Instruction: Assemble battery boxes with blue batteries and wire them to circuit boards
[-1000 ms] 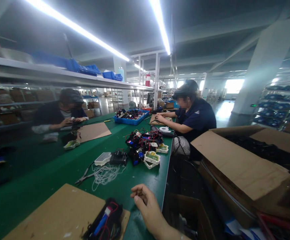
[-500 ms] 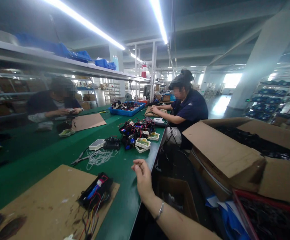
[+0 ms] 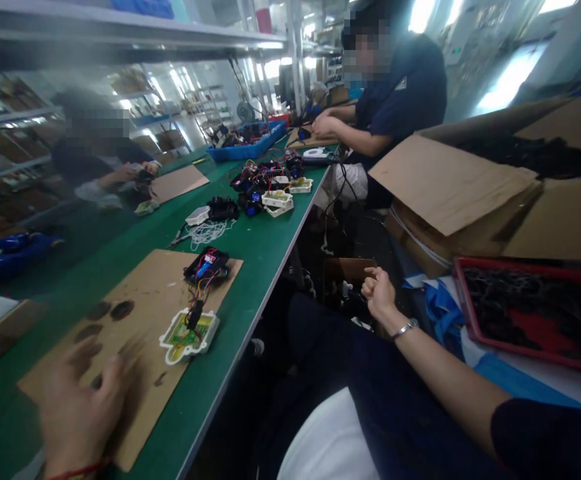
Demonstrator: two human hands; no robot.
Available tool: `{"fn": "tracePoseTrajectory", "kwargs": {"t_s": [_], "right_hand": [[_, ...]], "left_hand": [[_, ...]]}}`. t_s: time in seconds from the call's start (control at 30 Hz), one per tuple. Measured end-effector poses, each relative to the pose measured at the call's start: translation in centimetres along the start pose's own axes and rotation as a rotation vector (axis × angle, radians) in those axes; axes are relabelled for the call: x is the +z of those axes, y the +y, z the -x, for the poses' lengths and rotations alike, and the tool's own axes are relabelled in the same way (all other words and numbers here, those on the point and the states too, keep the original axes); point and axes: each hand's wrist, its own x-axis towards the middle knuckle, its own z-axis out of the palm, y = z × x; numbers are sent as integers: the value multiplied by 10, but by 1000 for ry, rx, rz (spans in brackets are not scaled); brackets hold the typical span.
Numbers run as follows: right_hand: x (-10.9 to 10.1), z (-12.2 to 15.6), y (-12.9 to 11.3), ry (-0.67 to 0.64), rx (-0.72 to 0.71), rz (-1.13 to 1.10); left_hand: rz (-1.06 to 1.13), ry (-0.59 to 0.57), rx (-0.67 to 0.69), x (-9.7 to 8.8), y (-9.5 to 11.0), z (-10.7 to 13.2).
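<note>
My left hand (image 3: pixel 83 400), blurred by motion, hovers over the near part of a brown board (image 3: pixel 143 400) with its fingers apart. My right hand (image 3: pixel 381 293) is off the table, above an open cardboard box (image 3: pixel 350 268) on the floor. Its fingers are curled in and the index finger is partly extended; whatever may be inside is hidden. On the board lies a white plastic housing (image 3: pixel 213 328) with a green circuit board in it. Red, yellow and black wires join it to a black unit (image 3: pixel 207 265) with a blue part.
Beyond the board lie a white cord tangle (image 3: pixel 207 232), pliers (image 3: pixel 179 237) and a heap of wired units (image 3: pixel 257 183). A blue tray (image 3: pixel 245 152) stands farther back. Two co-workers sit at the table. Large cartons (image 3: pixel 450 180) and a red crate (image 3: pixel 463 300) stand right.
My right hand has moved from the table edge rightward over the floor box. My left hand has come into view. The view has tilted down, showing the white housing.
</note>
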Motion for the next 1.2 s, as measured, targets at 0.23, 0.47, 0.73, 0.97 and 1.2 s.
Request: {"fn": "tracePoseTrajectory", "kwargs": {"t_s": [0.23, 0.47, 0.73, 0.97, 1.2], "right_hand": [[-7, 9, -8, -34, -18, -25], [92, 31, -54, -389, -87, 25], [288, 58, -78, -1416, -553, 562], [427, 38, -26, -2053, -108, 684], [425, 20, 16, -2133, 105, 640]], "left_hand": [[68, -34, -58, -7, 10, 3], [203, 28, 52, -17, 21, 7], [320, -339, 184, -19, 78, 34], [184, -179, 228, 8, 69, 24], [93, -80, 145, 12, 34, 0]]}}
